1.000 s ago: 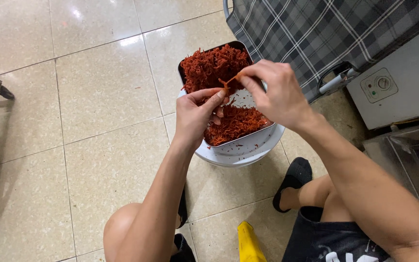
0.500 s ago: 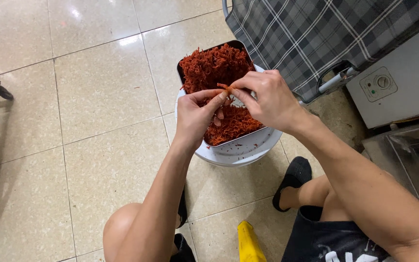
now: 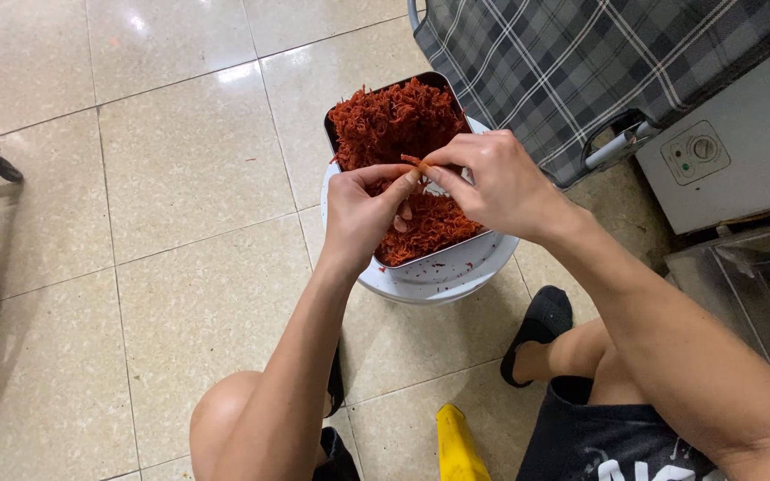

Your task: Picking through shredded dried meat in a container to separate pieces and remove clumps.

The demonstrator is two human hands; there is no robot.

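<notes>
While both hands meet above the tray, the scene itemises as follows.

Item 1: left hand point(image 3: 363, 209), fingers curled, thumb and forefinger pinched on one end of a small red-orange shredded strand point(image 3: 413, 163).

Item 2: right hand point(image 3: 492, 183), pinched on the other end of the same strand, fingertips nearly touching those of the left. Held between two pinches like this, the strand appears to be under pulling or splitting; that is a judgement from the grip.

Item 3: dark rectangular metal tray point(image 3: 340, 142), heaped with red-orange shredded material point(image 3: 394, 120) of the same kind as the strand. It lies directly beneath the hands, so loose bits would fall back into it.

Item 4: round white plastic bucket point(image 3: 438, 281), standing on the floor and carrying the tray across its rim, which raises the tray toward the seated person.

Item 5: beige glossy tiled floor point(image 3: 162, 160).

Item 6: grey-and-white plaid folding cot point(image 3: 581, 62) with metal frame, just beyond the tray.

Item 7: grey metal appliance point(image 3: 733, 160) with a round dial, to the right.

Item 8: black slipper point(image 3: 536, 325) on the person's foot, near the bucket.

Item 9: yellow object point(image 3: 461, 445), bottom edge, kind unclear.
</notes>
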